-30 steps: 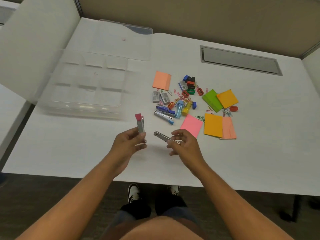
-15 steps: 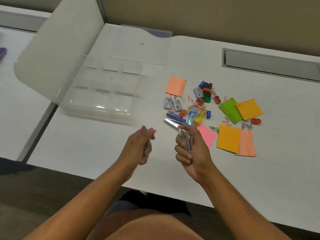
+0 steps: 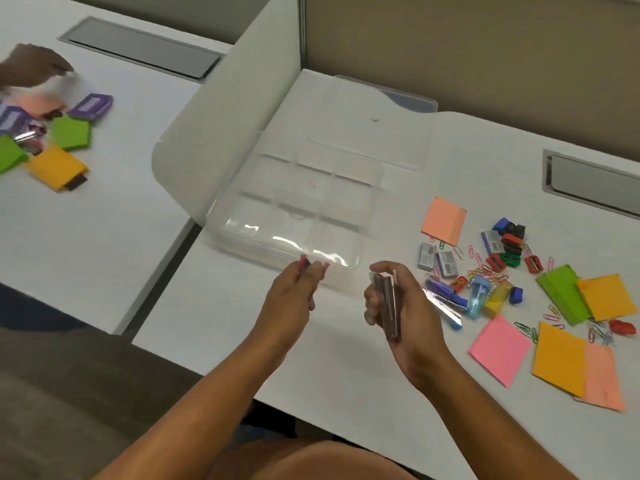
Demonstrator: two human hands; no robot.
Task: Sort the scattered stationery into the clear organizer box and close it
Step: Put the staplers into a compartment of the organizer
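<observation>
The left hand (image 3: 294, 292) is closed on a small pink-tipped tool (image 3: 304, 263) just before the near wall of the clear organizer box (image 3: 298, 216), so it is the nearer. The right hand (image 3: 398, 306) clamps metal clippers (image 3: 389, 306), long axis pointing away, box to its left.

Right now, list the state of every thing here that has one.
organizer box: open, compartments empty
lid: flat on desk behind box
left hand: closed on pink-tipped item
right hand: closed on metal clips
sticky pads: loose on desk
paper clips: scattered
</observation>
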